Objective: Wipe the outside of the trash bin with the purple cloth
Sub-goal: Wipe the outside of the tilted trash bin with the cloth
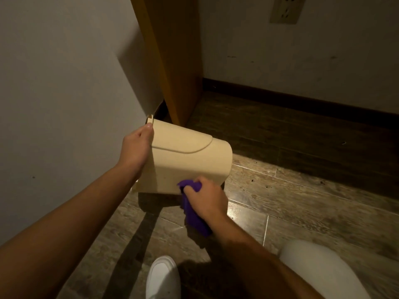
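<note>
Head view shows a beige trash bin (185, 156) held up above the wooden floor (280, 201), close to the middle of the frame and tipped on its side, so that its rim end points to about 9 o'clock and its closed end to about 3 o'clock. A curved raised panel crosses the upper side of the bin. The left hand (136, 147) grips the rim end at the 9 o'clock side, with the thumb curled over the edge and the other fingers hidden behind or inside the bin. The right hand (205, 196) is at about 5 o'clock of the bin, its fingers curled around a bunched purple cloth (191, 203), and it presses the top of the cloth against the lower outside wall of the bin near the closed end. The rest of the cloth hangs down under the right wrist toward 6 o'clock. A grey wall (64, 83) fills the 9 o'clock side, and an orange-brown wooden panel (172, 61) stands behind the bin at 12 o'clock. A wall socket (286, 9) is at about 1 o'clock, high on the far wall. At 6 o'clock a white shoe (163, 279) rests on the floor, and a knee in light trousers (319, 270) is at about 5 o'clock.
</note>
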`<action>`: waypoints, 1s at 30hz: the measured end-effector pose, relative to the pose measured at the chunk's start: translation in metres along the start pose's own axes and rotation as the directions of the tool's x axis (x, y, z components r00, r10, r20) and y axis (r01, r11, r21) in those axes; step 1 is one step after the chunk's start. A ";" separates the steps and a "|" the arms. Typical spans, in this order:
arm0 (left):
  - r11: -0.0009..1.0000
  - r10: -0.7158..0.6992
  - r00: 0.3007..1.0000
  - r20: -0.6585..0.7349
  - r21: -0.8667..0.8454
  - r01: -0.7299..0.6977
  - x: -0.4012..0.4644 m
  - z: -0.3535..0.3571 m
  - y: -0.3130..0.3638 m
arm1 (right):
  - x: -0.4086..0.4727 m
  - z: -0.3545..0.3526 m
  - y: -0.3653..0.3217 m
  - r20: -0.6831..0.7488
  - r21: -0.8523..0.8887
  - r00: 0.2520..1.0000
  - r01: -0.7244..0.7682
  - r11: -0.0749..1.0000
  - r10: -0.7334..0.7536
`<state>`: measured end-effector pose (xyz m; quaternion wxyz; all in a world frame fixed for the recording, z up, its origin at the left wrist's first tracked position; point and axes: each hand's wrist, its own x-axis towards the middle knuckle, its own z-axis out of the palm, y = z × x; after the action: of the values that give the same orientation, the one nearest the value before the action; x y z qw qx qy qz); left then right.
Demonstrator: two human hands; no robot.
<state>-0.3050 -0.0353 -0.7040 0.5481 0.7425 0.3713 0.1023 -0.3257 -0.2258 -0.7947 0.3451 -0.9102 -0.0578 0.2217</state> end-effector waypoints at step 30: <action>0.983 0.161 0.986 0.032 0.080 -0.163 -0.001 -0.006 -0.006 | 0.129 -0.091 0.025 -0.323 -0.088 0.934 -0.187 0.978 0.150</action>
<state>-0.3118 -0.0309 -0.7063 0.5116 0.7935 0.3064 0.1217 -0.1717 -0.2658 -0.7975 0.2756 -0.9541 0.0633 0.0986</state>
